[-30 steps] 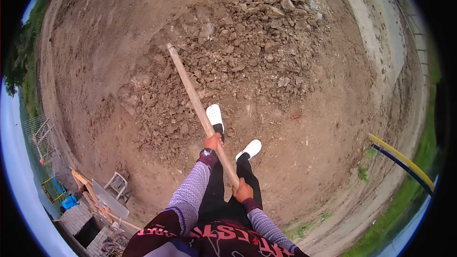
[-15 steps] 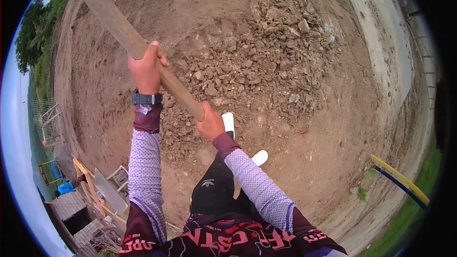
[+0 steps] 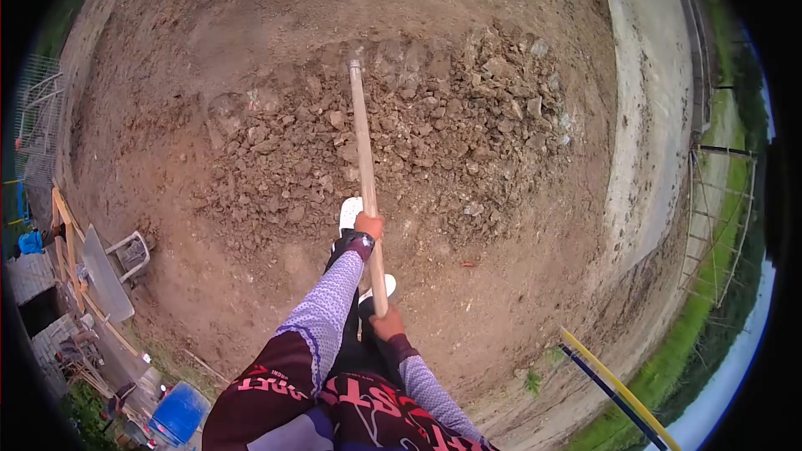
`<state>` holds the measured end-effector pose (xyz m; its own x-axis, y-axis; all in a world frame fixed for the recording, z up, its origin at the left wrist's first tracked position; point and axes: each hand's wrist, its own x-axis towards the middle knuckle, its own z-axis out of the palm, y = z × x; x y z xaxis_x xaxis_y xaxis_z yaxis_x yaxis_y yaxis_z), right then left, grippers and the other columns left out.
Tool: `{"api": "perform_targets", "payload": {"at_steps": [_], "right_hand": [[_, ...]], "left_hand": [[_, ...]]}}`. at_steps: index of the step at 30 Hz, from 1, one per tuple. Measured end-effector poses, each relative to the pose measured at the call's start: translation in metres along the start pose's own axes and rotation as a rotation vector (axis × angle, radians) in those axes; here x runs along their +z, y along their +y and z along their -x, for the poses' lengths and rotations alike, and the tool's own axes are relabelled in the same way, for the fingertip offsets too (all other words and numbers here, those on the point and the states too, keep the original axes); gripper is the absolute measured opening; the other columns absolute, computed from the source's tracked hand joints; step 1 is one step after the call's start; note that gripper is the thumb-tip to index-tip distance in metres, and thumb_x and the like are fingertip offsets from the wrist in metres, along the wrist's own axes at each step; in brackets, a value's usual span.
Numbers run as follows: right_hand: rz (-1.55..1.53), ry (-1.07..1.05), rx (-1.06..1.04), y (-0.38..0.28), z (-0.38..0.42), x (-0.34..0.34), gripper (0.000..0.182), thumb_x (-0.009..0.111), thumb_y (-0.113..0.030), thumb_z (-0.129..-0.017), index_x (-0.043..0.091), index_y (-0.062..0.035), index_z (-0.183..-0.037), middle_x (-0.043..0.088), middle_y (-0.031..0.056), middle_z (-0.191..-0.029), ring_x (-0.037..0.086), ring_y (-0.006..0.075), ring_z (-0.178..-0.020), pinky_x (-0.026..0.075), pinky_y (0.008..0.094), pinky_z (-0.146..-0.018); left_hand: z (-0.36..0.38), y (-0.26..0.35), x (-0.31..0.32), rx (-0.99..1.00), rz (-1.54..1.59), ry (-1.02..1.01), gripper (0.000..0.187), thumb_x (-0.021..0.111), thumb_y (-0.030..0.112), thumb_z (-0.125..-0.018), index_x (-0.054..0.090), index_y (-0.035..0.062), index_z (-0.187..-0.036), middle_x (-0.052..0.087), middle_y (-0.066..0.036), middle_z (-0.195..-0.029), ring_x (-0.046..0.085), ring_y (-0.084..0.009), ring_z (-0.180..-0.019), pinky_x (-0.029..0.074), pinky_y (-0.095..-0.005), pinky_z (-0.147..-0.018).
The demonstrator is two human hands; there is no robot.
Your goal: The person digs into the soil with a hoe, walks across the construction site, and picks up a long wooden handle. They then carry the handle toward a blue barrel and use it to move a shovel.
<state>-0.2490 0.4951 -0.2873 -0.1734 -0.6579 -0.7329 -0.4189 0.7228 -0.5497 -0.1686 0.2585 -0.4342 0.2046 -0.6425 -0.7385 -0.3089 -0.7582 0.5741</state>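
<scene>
A long wooden tool handle (image 3: 366, 150) runs from my body out to the broken ground, its far end down among the clods. Whatever head it has cannot be made out there. My left hand (image 3: 369, 225), with a dark watch on the wrist, is wrapped round the handle partway along. Closer to my body, my right hand (image 3: 387, 323) grips its near end. Loose brown clods (image 3: 434, 138) lie in a wide patch on both sides of the handle. My white shoes (image 3: 351, 212) stand just behind this patch.
A pale concrete strip (image 3: 639, 142) runs along the right. A yellow and black bar (image 3: 614, 376) sticks in at lower right. To the left are a wheelbarrow (image 3: 129, 256), wooden planks (image 3: 67, 242) and wire mesh (image 3: 40, 113). A blue container (image 3: 180, 413) stands at lower left.
The handle was raised toward the upper left and now points forward, its far end down in the soil. Both hands have come down with it, and the view has turned rightward.
</scene>
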Motion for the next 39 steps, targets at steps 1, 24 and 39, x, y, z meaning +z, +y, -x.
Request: {"api": "perform_targets", "payload": {"at_steps": [1,24,39], "right_hand": [[-0.112,-0.062,0.002,0.010,0.021,-0.012,0.033,0.072,-0.015,-0.076,0.056,0.0044,-0.098,0.062,0.0122,-0.065,0.061,0.0211,-0.049,0.048,0.0351,-0.045],[0.193,-0.120,0.025,0.053,0.124,-0.154,0.045,0.075,-0.034,-0.071,0.069,0.0030,-0.096,0.070,0.0170,-0.076,0.069,0.0264,-0.062,0.055,0.0376,-0.056],[0.182,0.502,-0.424,-0.103,0.126,-0.130,0.031,0.070,-0.025,-0.084,0.069,0.0003,-0.102,0.071,0.0180,-0.093,0.069,0.0270,-0.087,0.053,0.0390,-0.081]], "left_hand": [[0.033,-0.001,-0.002,-0.036,0.000,-0.030,0.041,0.071,0.027,-0.077,0.065,-0.0088,-0.098,0.069,-0.020,-0.073,0.071,-0.0318,-0.067,0.056,-0.0426,-0.068],[0.246,-0.046,-0.158,0.116,0.191,-0.320,0.022,0.064,0.023,-0.094,0.059,0.0080,-0.110,0.063,-0.007,-0.076,0.064,-0.0169,-0.056,0.052,-0.0299,-0.045],[0.279,-0.345,-0.365,-0.204,0.521,0.211,0.023,0.059,0.019,-0.092,0.062,0.0074,-0.111,0.067,-0.010,-0.081,0.066,-0.0230,-0.065,0.057,-0.0391,-0.058]]}}
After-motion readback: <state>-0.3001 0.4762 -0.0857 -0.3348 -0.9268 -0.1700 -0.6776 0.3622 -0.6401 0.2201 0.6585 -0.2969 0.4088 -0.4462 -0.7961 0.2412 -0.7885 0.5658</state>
